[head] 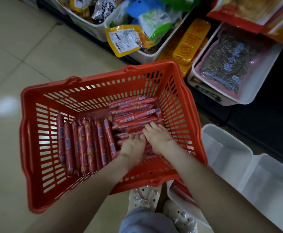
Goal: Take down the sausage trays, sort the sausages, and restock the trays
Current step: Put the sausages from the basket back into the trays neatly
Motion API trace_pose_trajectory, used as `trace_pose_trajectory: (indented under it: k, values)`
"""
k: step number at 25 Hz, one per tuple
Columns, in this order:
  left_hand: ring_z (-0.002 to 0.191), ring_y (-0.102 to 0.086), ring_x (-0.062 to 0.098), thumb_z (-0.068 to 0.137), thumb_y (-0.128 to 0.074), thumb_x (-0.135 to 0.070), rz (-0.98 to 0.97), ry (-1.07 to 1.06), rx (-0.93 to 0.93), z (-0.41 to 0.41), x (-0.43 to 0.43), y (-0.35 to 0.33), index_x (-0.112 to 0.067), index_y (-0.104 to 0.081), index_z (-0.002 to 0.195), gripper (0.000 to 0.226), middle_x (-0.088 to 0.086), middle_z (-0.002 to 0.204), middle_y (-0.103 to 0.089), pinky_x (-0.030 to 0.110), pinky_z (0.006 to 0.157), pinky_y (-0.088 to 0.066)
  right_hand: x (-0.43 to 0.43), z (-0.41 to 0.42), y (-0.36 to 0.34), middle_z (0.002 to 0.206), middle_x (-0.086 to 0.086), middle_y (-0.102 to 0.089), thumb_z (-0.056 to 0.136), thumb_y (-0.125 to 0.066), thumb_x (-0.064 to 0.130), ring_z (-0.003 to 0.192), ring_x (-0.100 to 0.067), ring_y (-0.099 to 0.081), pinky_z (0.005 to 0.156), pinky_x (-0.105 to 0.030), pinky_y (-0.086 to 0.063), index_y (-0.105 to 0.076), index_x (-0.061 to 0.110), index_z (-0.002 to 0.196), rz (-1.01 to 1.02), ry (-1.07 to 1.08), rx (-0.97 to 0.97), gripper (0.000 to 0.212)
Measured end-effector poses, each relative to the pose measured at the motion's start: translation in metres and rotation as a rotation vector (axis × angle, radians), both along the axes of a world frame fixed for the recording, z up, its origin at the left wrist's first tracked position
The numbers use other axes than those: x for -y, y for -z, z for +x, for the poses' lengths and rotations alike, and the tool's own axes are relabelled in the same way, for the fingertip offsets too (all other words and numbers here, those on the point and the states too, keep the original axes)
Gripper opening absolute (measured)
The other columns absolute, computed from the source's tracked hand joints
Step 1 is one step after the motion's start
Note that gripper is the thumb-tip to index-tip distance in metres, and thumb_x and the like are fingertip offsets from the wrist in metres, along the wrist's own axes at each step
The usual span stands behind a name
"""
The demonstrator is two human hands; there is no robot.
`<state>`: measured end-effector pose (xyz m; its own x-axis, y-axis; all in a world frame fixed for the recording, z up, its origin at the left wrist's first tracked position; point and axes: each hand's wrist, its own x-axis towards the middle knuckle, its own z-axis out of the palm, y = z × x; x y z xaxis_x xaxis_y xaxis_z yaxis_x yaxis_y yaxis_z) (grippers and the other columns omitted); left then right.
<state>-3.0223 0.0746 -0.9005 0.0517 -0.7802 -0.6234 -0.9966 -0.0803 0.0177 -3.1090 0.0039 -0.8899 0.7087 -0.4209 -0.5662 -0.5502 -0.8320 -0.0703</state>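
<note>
Sausages (87,143) in red wrappers down in a red basket (103,78) on the tiled floor (11,64), in two lots: one row along the basket's left side, ends toward its near and far walls, and a crosswise stack (134,115) in the far right corner. Both hands inside the basket near its right near corner, touching each other. Right hand (157,138) palm down on the crosswise stack, fingers fairly straight and spread over the wrappers, not curled round anything. Left hand (132,146) just beside it, fingers bent down among the sausages; grip or mere touch impossible to tell. Two white trays (224,153) side by side on the floor off the basket's right side. Third tray (172,197) at the basket's near right corner, a few sausages in it, mostly hidden under the right forearm. White shoes (144,194) by the basket's near edge. Beyond its far edge, shelf bins with snack packets (124,39) and a bag of seeds (229,64).
</note>
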Motion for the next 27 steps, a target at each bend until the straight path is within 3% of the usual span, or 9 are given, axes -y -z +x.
trace_pose_trajectory:
  k: [2,6,10,13,16,19,21,24,27]
  values:
    - [0.117,-0.053,0.025,0.091,-0.056,-0.036,-0.052,0.067,-0.001,0.002,-0.001,-0.007,-0.008,-0.038,0.130,0.051,0.008,0.128,-0.053,0.035,0.093,-0.043,0.001,-0.003,-0.004,0.135,-0.006,-0.043,0.081,-0.065,0.014,0.127,-0.024,-0.036,0.101,-0.034,-0.033,-0.032,0.015,0.136,0.078,0.095,-0.001,0.064]
    - [0.103,-0.062,0.019,0.088,-0.062,-0.032,-0.195,0.065,0.048,0.009,-0.005,-0.039,-0.007,-0.040,0.127,0.051,0.004,0.116,-0.058,0.029,0.075,-0.051,-0.004,-0.002,-0.032,0.129,-0.013,-0.047,0.086,-0.056,0.002,0.116,-0.032,-0.048,0.085,-0.041,-0.043,-0.027,0.012,0.139,0.140,0.233,0.029,0.062]
    - [0.068,-0.062,0.026,0.040,-0.093,-0.026,-0.484,0.028,0.002,0.020,-0.013,-0.077,0.000,-0.054,0.095,0.072,0.012,0.078,-0.059,0.030,0.054,-0.053,-0.005,-0.010,-0.083,0.123,-0.015,-0.049,0.092,-0.044,0.002,0.109,-0.034,-0.054,0.073,-0.040,-0.045,-0.036,0.007,0.129,-0.002,0.214,0.160,0.038]
    - [0.073,-0.054,0.034,0.043,-0.088,-0.025,-0.621,0.060,-0.021,0.007,-0.005,-0.113,0.000,-0.060,0.089,0.059,0.018,0.083,-0.055,0.039,0.063,-0.049,-0.009,-0.036,-0.128,0.122,-0.014,-0.047,0.093,-0.041,0.003,0.109,-0.034,-0.052,0.074,-0.041,-0.047,-0.036,0.007,0.129,-0.108,0.214,0.240,0.036]
    - [0.066,-0.060,0.035,0.042,-0.087,-0.024,-0.684,0.104,-0.119,-0.034,0.010,-0.146,-0.005,-0.064,0.086,0.053,0.016,0.076,-0.060,0.036,0.059,-0.050,-0.013,-0.085,-0.161,0.119,-0.012,-0.045,0.092,-0.043,0.008,0.105,-0.033,-0.053,0.070,-0.041,-0.049,-0.035,0.009,0.134,-0.226,0.290,0.240,0.043]
    - [0.053,-0.058,0.027,0.059,-0.072,-0.027,-0.767,0.262,-0.143,-0.088,0.022,-0.165,-0.013,-0.063,0.084,0.029,0.006,0.061,-0.058,0.028,0.049,-0.044,-0.019,-0.146,-0.170,0.089,-0.009,-0.056,0.069,-0.066,0.013,0.074,-0.028,-0.062,0.041,-0.029,-0.044,-0.060,0.008,0.110,-0.460,0.397,0.326,0.042]
    - [0.052,-0.055,0.024,0.070,-0.052,-0.020,-0.836,0.364,-0.163,-0.128,0.027,-0.166,-0.014,-0.062,0.082,0.016,0.005,0.059,-0.055,0.029,0.050,-0.041,-0.026,-0.190,-0.167,0.077,-0.007,-0.057,0.069,-0.056,0.013,0.061,-0.023,-0.061,0.035,-0.024,-0.036,-0.065,0.009,0.098,-0.611,0.459,0.341,0.031]
    - [0.054,-0.055,0.023,0.072,-0.046,-0.013,-0.797,0.496,-0.158,-0.184,0.030,-0.146,-0.016,-0.062,0.076,0.017,0.004,0.060,-0.056,0.031,0.054,-0.043,-0.042,-0.244,-0.141,0.075,-0.006,-0.057,0.072,-0.045,0.014,0.059,-0.021,-0.060,0.035,-0.023,-0.036,-0.056,0.009,0.101,-0.710,0.542,0.323,0.032]
    - [0.056,-0.057,0.022,0.071,-0.042,-0.011,-0.642,0.586,-0.199,-0.230,0.023,-0.104,-0.016,-0.062,0.073,0.020,0.003,0.061,-0.059,0.032,0.059,-0.046,-0.066,-0.285,-0.090,0.073,-0.008,-0.058,0.061,-0.072,0.017,0.053,-0.021,-0.058,0.034,-0.023,-0.039,-0.053,0.007,0.098,-0.596,0.718,0.314,0.043]
